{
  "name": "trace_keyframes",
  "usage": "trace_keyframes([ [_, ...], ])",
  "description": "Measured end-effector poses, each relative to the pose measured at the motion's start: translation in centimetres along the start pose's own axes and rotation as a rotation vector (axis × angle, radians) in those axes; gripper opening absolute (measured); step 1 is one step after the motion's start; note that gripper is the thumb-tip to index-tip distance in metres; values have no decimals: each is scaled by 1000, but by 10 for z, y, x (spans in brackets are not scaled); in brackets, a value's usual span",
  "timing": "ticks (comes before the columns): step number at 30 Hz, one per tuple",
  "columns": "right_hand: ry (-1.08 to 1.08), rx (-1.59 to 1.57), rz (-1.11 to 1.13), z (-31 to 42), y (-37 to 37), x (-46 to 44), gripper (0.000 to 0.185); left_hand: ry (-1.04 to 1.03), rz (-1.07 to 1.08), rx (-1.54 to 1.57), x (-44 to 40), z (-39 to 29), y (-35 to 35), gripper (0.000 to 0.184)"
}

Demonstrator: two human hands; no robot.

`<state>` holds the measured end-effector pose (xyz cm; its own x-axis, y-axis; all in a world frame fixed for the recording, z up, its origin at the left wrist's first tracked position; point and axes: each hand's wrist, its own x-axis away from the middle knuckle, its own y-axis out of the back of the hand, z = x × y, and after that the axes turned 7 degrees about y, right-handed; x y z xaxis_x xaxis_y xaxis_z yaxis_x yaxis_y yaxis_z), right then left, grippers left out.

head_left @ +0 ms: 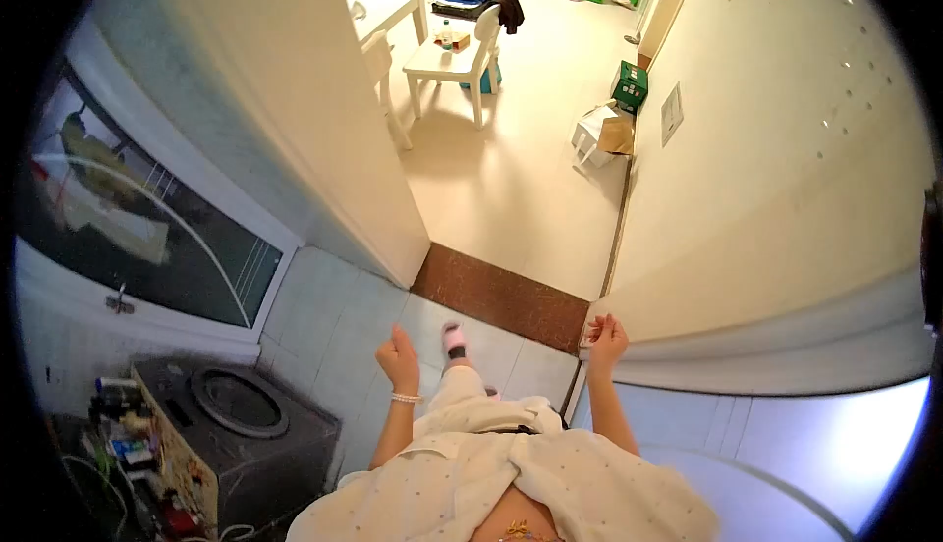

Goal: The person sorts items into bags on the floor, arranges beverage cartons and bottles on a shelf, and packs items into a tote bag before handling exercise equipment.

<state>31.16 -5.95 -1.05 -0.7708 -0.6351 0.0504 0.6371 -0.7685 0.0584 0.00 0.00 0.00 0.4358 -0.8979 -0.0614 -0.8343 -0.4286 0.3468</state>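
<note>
Though apart, both hands [398, 359] [607, 341] curled

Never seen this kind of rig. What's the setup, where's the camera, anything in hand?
No robot here: just a person's two bare hands. The single picture comes from a camera worn on the head, looking forward and down, so the person's own body is at the bottom. The left hand is curled, with a bracelet at the wrist. The right hand is loosely curled near the wall; contact is unclear. I see nothing held. There's no worktop: below is tiled floor, then a brown threshold. Beyond, a white chair carries small items.
</note>
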Motion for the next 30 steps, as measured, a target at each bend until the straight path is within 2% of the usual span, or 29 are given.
trace_keyframes([
  [2, 36, -141, -42, -11, -3, 16, 22, 59, 9, -68, -4, 13, 9, 58],
  [3, 5, -105, -53, -12, -28, -28, 22, 94, 34, -90, -41, 8, -31, 58],
  [4, -66, -117, -46, -19, -44, -22, 21, 74, 30, -151, -57, 10, -24, 57],
  [5, -42, -132, -26, -13, -63, -67, 20, 36, 4, -120, -84, 6, -64, 57],
  [7, -45, -217, -14, -8, -111, -94, 18, 0, -23, -142, -136, 3, -83, 56],
  [9, -15, -142, 17, 14, -128, -133, 14, 42, -14, -149, -164, 0, -121, 55],
  [10, 18, -105, -3, 21, -144, -150, 13, -18, 4, -174, -183, -2, -135, 54],
  [15, 92, -201, -44, 66, -232, -250, 11, -225, 97, -191, -310, -91, -237, 51],
  [17, 44, -203, -139, 71, -250, -276, 14, -219, 141, -187, -347, -117, -279, 51],
  [19, 31, -208, -165, 53, -262, -304, 19, -192, 230, 40, -381, -137, -326, 52],
  [22, -96, -115, -224, 28, -267, -347, 20, -209, 228, 177, -410, -162, -384, 52],
  [25, -120, -180, -300, 15, -288, -406, 22, -174, 217, 162, -449, -171, -431, 53],
  [29, -48, -120, -143, 16, -334, -505, 21, -88, 158, 134, -519, -144, -473, 55],
  [30, -45, -118, -124, 26, -351, -533, 21, -92, 98, 30, -540, -141, -479, 55],
])
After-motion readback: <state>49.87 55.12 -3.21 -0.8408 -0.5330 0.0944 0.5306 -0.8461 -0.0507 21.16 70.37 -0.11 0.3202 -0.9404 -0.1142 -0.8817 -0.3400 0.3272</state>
